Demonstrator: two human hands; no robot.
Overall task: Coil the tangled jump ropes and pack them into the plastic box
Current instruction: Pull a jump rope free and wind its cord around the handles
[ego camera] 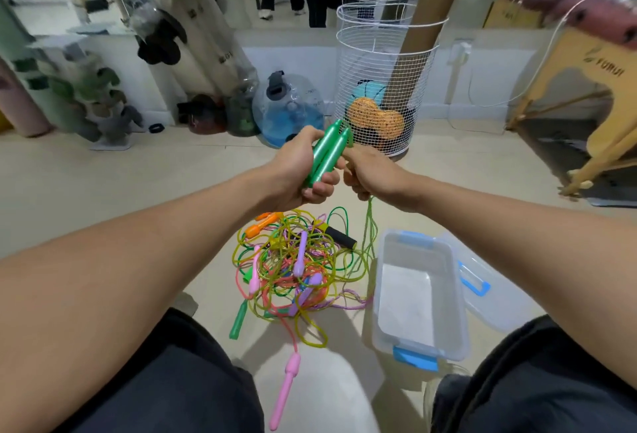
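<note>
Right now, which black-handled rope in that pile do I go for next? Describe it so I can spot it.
Start at the clear plastic box on the floor, then look left to the tangled rope pile. At the pile's far right edge, nearest the box's far corner, lies the black foam handle, slanted. It is the only dark, thick grip; its neighbours are slim orange, pink, purple and green plastic ones.

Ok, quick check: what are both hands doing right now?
Left hand: closed, holding the two green handles.
Right hand: closed, gripping the green rope by the handles.

Tangled multicoloured jump ropes (293,270) just beside empty clear plastic box (418,295)
</note>
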